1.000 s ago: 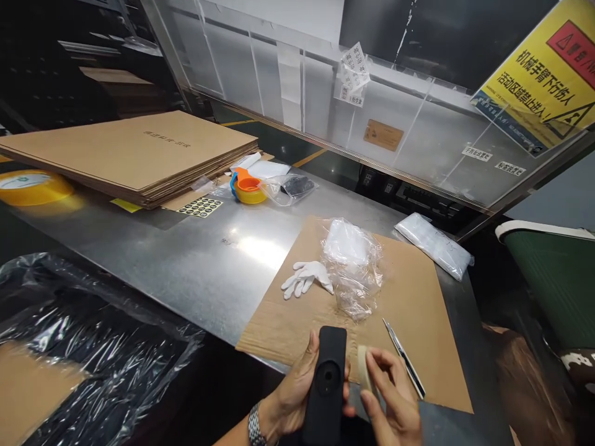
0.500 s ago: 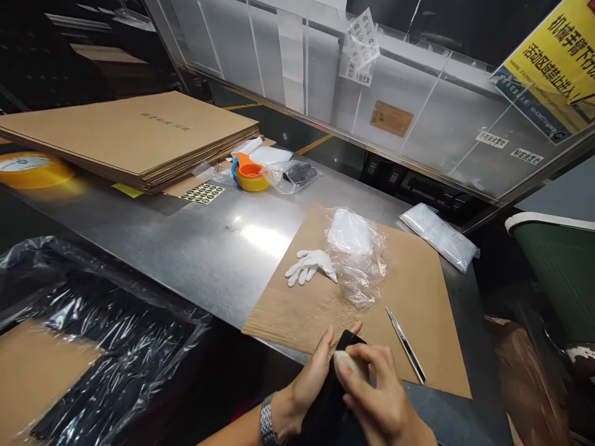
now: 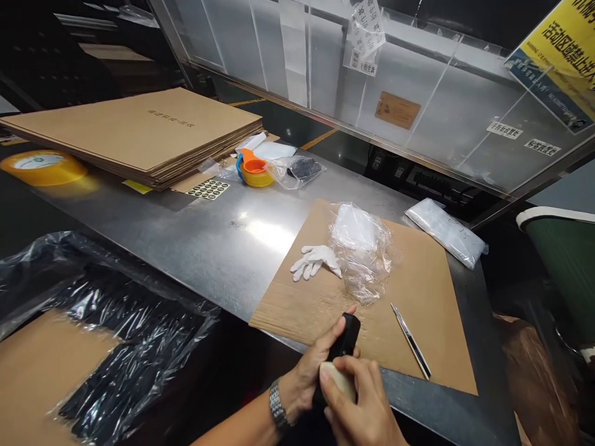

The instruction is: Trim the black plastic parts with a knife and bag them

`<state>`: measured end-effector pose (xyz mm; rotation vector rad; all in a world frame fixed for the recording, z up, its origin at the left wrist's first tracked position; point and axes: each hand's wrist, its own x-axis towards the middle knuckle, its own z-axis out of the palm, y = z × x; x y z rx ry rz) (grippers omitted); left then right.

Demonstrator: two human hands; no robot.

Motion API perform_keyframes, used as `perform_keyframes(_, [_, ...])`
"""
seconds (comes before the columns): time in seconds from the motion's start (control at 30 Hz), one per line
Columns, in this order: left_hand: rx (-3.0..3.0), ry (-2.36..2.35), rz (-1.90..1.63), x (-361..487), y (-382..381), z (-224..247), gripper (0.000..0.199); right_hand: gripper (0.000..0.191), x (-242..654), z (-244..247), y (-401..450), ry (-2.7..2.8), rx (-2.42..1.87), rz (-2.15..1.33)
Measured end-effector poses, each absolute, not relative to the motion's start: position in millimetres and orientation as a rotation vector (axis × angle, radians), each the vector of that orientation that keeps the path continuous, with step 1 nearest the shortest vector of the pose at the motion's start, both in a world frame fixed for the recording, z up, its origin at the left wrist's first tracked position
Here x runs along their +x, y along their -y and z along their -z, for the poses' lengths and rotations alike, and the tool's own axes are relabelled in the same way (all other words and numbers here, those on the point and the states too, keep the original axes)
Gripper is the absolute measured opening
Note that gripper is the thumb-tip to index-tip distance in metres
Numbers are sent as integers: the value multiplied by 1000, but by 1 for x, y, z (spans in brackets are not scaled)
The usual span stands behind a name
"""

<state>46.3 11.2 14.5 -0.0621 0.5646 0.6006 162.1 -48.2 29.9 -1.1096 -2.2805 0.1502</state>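
Close to the table's front edge, my left hand (image 3: 312, 370) is closed around a long black object (image 3: 348, 337) with a smooth surface; I cannot make out its kind, and its lower end is hidden by my hands. In my right hand (image 3: 365, 399) is a pale, cream-coloured pad (image 3: 338, 379), pinched between thumb and fingers and pressed against the black object. Beyond them a cardboard sheet (image 3: 418, 285) covers part of the table. On it lie a white glove (image 3: 316, 261), a crumpled clear plastic bag (image 3: 360, 244) and a slim utility knife (image 3: 411, 342).
A stack of flat cardboard (image 3: 139, 133) stands at the left beside a roll of yellow tape (image 3: 41, 167). Further back are an orange tape dispenser (image 3: 255, 170), a sticker sheet (image 3: 207, 189) and a bagged dark item (image 3: 304, 168). Black plastic wrap (image 3: 153, 322) hangs at lower left.
The pale pad has slid down along the black object toward my body, baring more of its upper end. My view has shifted slightly.
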Motion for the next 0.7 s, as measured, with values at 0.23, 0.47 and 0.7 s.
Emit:
perform_keyframes(0.23, [-322,-375,-680,53,-26,-16,36,41,162,-7,65,1996,-1266,-326])
perform_keyframes(0.47, [-444,-366,-631,49,-27,-21,48,40,165,13,76,2071,-1212,72])
perform_keyframes(0.7, [-263,-470,-863,37,-34,-17,29,48,219,39,37,2051,-1352,181])
